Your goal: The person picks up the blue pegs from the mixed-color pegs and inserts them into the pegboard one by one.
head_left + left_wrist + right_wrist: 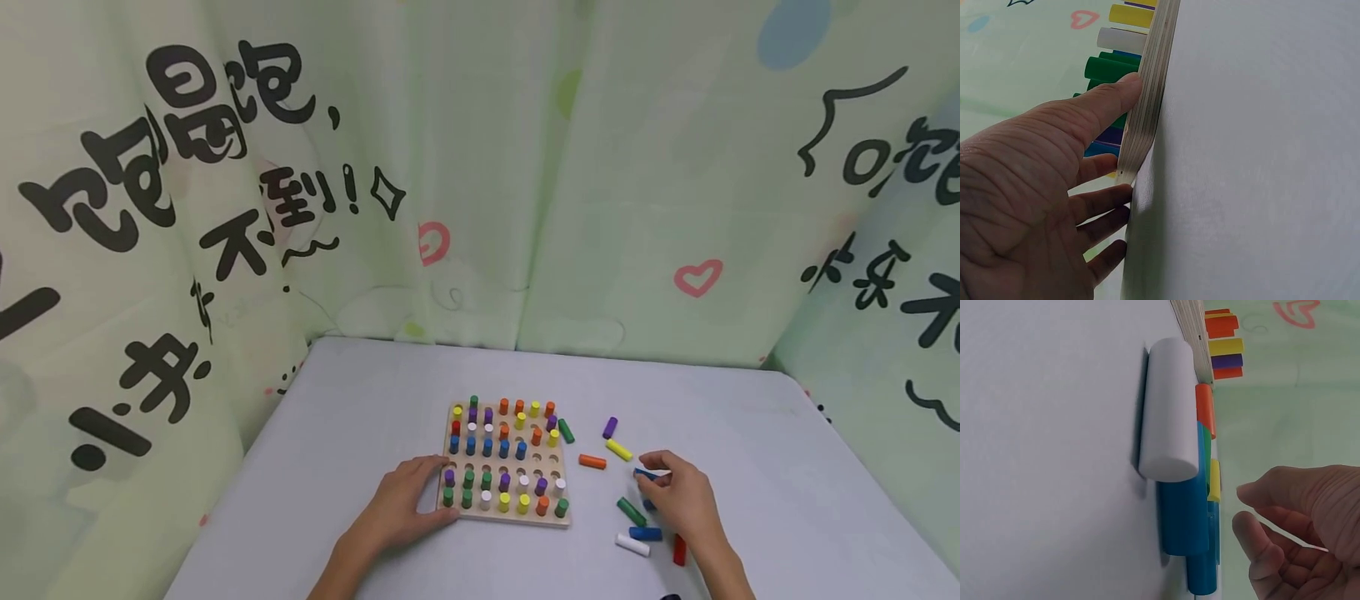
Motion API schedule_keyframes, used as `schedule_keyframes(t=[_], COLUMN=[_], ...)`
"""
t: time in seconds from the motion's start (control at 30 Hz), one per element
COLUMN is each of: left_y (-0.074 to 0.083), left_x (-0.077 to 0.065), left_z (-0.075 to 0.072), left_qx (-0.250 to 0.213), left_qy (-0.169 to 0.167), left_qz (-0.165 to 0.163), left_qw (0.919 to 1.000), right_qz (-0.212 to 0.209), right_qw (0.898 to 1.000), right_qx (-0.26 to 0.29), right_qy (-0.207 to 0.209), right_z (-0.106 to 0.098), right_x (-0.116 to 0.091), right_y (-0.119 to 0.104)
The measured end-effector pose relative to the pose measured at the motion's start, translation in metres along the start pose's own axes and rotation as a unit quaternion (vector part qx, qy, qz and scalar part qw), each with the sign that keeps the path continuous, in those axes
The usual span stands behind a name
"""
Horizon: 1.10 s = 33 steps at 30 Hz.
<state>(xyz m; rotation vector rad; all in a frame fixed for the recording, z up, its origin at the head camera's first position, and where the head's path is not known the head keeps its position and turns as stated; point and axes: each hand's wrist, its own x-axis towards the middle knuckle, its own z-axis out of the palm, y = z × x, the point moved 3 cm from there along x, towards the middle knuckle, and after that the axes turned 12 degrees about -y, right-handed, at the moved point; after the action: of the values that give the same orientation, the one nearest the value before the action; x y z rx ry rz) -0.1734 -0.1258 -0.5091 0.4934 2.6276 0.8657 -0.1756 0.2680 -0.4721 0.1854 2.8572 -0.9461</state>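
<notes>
A wooden pegboard (510, 518) holds rows of coloured pegs, with some holes bare in its middle rows. My left hand (411, 500) rests at its near left corner, thumb on the front edge and fingers along the left side. In the left wrist view, the thumb (1107, 97) lies against the layered wood edge beside green pegs. My right hand (684, 492) is over the loose pegs, close above a blue peg (647, 473). The right wrist view shows a gap between thumb and index finger, with nothing in it.
Right of the board lie loose pegs: a white peg (632, 545), a red peg (679, 550), a yellow peg (618, 450), an orange peg (592, 462), a purple peg (610, 427), and green and blue ones. A printed curtain (480, 167) surrounds the white table (360, 400).
</notes>
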Motion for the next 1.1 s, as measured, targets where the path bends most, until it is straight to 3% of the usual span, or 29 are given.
schedule_keyframes(t=[0.63,1.1], left_y=[0.0,0.0], left_x=[0.0,0.0], left_z=[0.0,0.0], left_qx=[0.0,0.003], left_qy=[-0.002,-0.002], left_qz=[-0.006,0.0], left_qw=[1.0,1.0], right_qz=[0.032,0.023], right_qw=[0.999,0.999], right_qx=[-0.014,-0.036], right_qy=[-0.006,-0.007], right_z=[0.004,0.007], right_x=[0.01,0.015], right_y=[0.015,0.016])
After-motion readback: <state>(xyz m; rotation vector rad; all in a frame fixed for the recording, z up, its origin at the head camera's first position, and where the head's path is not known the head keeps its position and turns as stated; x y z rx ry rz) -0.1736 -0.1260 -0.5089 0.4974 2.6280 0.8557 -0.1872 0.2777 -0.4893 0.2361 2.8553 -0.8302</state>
